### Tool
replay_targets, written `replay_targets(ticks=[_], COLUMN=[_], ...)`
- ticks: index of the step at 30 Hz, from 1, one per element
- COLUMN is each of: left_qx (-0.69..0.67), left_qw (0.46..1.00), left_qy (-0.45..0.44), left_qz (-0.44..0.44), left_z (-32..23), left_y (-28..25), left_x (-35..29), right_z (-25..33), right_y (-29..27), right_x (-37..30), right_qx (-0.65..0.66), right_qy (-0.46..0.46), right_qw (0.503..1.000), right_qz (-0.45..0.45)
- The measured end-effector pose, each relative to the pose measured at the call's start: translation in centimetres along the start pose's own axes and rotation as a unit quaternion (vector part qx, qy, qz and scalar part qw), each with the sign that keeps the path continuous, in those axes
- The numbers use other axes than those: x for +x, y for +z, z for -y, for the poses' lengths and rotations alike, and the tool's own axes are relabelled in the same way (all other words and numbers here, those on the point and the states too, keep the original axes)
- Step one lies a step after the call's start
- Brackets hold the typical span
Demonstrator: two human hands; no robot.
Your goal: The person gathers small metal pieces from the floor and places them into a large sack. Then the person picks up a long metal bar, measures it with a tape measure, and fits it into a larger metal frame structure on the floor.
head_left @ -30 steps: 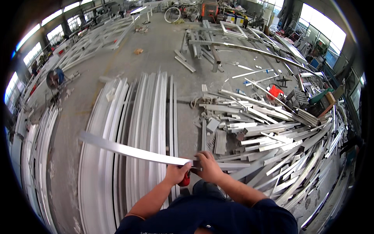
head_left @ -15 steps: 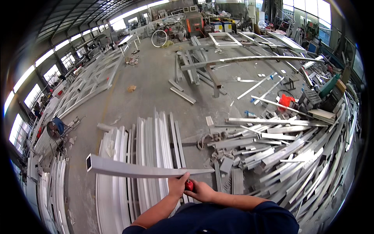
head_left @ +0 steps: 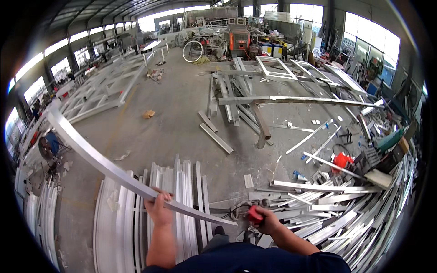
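My left hand [head_left: 159, 207] grips a long silver square metal tube [head_left: 118, 175] from below, fingers wrapped round it. The tube rises slantwise toward the far left, and its short near end stops in front of my body. Held in my right hand [head_left: 267, 220] is a small red tape measure [head_left: 255, 214], off to the right of that near end and apart from it. Beneath the tube lies a stack of long silver profiles [head_left: 120, 223] on the floor.
A large heap of loose metal offcuts [head_left: 337, 223] spreads at the right. Farther off, a brown-ended beam [head_left: 260, 120] and other bars lie across each other. White frames [head_left: 276, 68] rest at the back right, a lattice frame [head_left: 98, 93] at the left. A fan [head_left: 48, 145] stands left.
The tube has swung from nearly level to a steep slant, its far end up and away. My left hand has moved left along it; my right hand has drawn right with the tape measure.
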State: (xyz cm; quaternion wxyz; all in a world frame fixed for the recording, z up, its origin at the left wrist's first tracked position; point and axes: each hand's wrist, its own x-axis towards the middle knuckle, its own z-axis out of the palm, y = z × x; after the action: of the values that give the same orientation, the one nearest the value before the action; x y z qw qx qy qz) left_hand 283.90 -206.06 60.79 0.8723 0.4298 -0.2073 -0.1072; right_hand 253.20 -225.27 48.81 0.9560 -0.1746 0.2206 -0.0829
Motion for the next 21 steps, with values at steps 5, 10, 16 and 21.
replay_targets(ticks=[5, 10, 16, 21], left_qx=[0.001, 0.044, 0.082, 0.187], left_qw=[0.992, 0.982, 0.95, 0.942], left_qy=[-0.125, -0.091, -0.114, -0.128], left_qz=[0.019, 0.158, 0.28, 0.249], left_z=[6.5, 13.5, 26.0, 30.9], left_y=[0.3, 5.9, 13.1, 17.8], left_x=[12.8, 20.0, 29.4, 38.7], right_z=[9.0, 17.1, 28.1, 37.3], right_y=[4.5, 7.8, 11.6, 15.4], right_x=[8.8, 18.9, 33.4, 45.0], right_qx=[-0.063, -0.162, -0.301, -0.359], right_qy=[-0.109, -0.153, -0.157, -0.133], right_qw=[0.987, 0.971, 0.94, 0.918], right_qz=[-0.1, -0.09, 0.043, 0.101])
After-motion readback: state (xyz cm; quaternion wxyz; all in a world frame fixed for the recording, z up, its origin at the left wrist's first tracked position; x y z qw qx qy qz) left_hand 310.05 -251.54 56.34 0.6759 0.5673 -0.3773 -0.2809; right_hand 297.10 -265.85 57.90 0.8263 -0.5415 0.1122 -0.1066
